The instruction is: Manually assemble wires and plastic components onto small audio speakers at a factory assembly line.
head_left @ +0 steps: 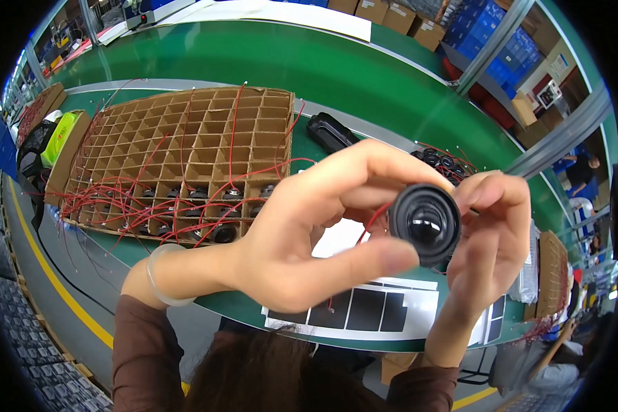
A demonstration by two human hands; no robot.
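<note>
- The black round speaker (426, 225) is up between the two hands, toward 3 o'clock from the middle of the view, its domed face turned to the wearer.
- The left hand (302, 237) grips it, thumb at the rim's 7 to 8 o'clock and the forefinger arched over the top.
- The right hand (491, 237) is bent around the speaker's 2 to 4 o'clock side; whether its fingertips pinch the rim or merely rest by it, I cannot tell.
- A red wire (372, 225) leaves the speaker at about 9 o'clock.
- The step in hand seems to be handling this one speaker, held clear of the green desk (237, 305).
- The next move probably calls for a steady hold on the rim, thumbs off the dome, and no tug on the wire.
- Toward 10 o'clock is a divided cardboard tray (185, 137), with wired speakers in its nearer cells.
- More wired speakers (446, 161) lie toward 2 o'clock, beyond the hands.
- Toward 5 o'clock are white sheets with black panels (364, 309).
</note>
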